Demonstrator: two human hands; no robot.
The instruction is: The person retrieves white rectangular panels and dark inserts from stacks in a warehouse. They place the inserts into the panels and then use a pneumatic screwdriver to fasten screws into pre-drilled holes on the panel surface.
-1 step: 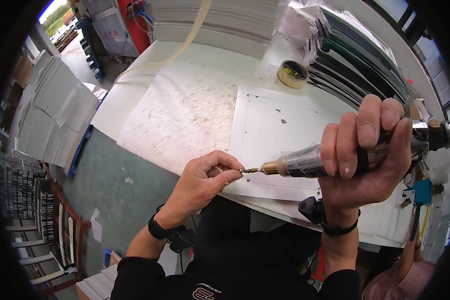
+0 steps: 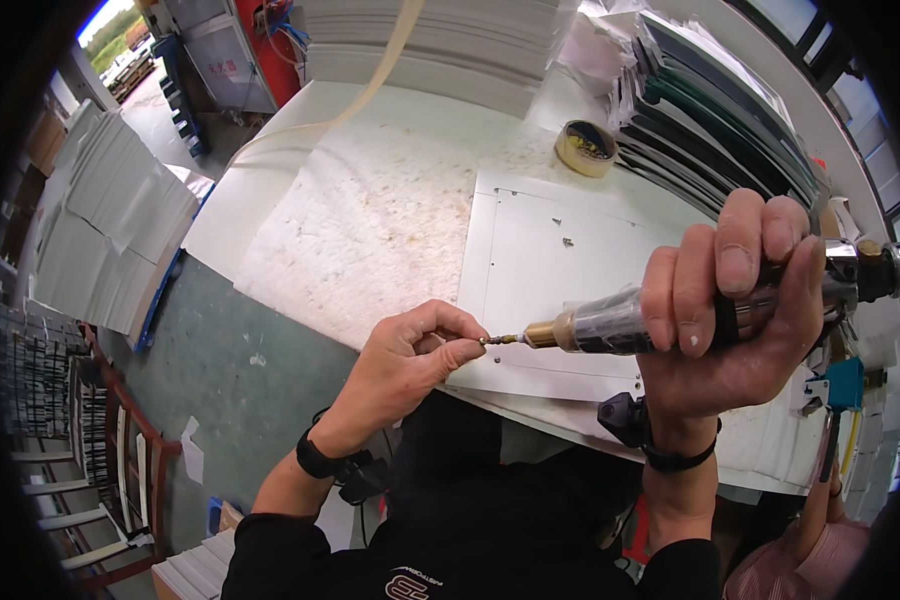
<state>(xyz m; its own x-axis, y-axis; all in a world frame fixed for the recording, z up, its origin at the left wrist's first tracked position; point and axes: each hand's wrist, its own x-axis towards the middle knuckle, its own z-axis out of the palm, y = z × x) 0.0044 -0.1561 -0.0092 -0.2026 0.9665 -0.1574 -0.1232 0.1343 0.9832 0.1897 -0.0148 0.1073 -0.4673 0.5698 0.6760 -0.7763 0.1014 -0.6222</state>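
My right hand (image 2: 730, 300) is wrapped round a power screwdriver (image 2: 610, 325), held nearly level with its bit pointing left. At the tip of the bit (image 2: 505, 340), the thumb and forefinger of my left hand (image 2: 410, 355) pinch a small screw (image 2: 484, 341), mostly hidden by the fingertips. Below the tool, a white panel (image 2: 530, 240) with small holes along its edges lies on the table. Two loose screws (image 2: 567, 242) rest on its upper part.
A round tub (image 2: 585, 150) of small screws stands beyond the panel. Stacked dark and white sheets (image 2: 710, 110) rise at the back right, white boards (image 2: 420, 60) at the back. A pale strip (image 2: 370, 90) hangs over the table (image 2: 340, 220). Another person's arm (image 2: 820, 510) shows at lower right.
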